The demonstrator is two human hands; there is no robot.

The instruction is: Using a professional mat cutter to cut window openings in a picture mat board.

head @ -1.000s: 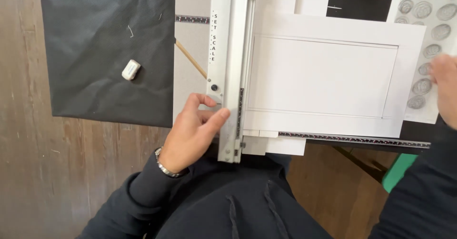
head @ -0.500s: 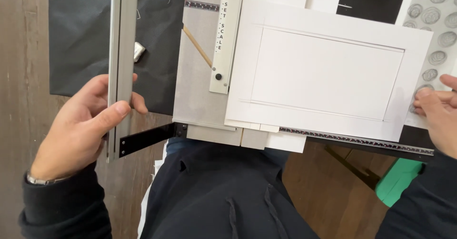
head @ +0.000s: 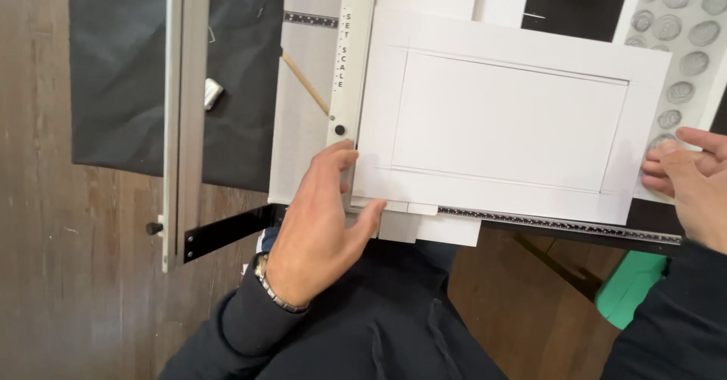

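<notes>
Open grip (head: 344, 191) at board (head: 507, 115) — fingertips hidden

The person wears a dark, near-black long-sleeved top of soft, sweatshirt-like fabric. The left hand (head: 322, 225) is bare and ringless as far as the view shows; its sleeve ends in a ribbed cuff (head: 242, 323). Just above that cuff sits a metal link wristwatch band (head: 274, 293), silvery with a darker edge. The right hand (head: 693, 187) is also bare, its dark sleeve (head: 666, 327) reaching the wrist. The torso between the arms shows the same dark cloth, creased in folds.
</notes>
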